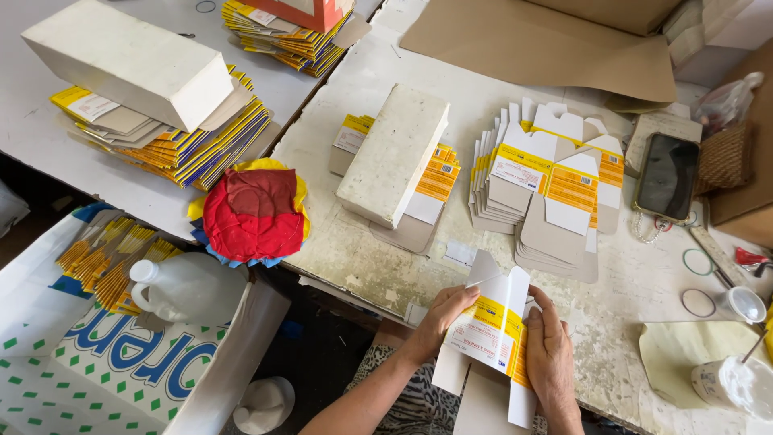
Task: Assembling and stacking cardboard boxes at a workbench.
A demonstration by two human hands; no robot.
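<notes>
A flat, unfolded carton blank (493, 334), white with yellow panels and a printed label, is held slightly tilted over the near edge of the table (354, 258), its white flaps sticking out above and below, its left and right edges pinched between both hands.

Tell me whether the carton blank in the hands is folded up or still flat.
Partly folded: the carton blank bends along a crease between the left hand and right hand, its end flaps still spread open.
</notes>
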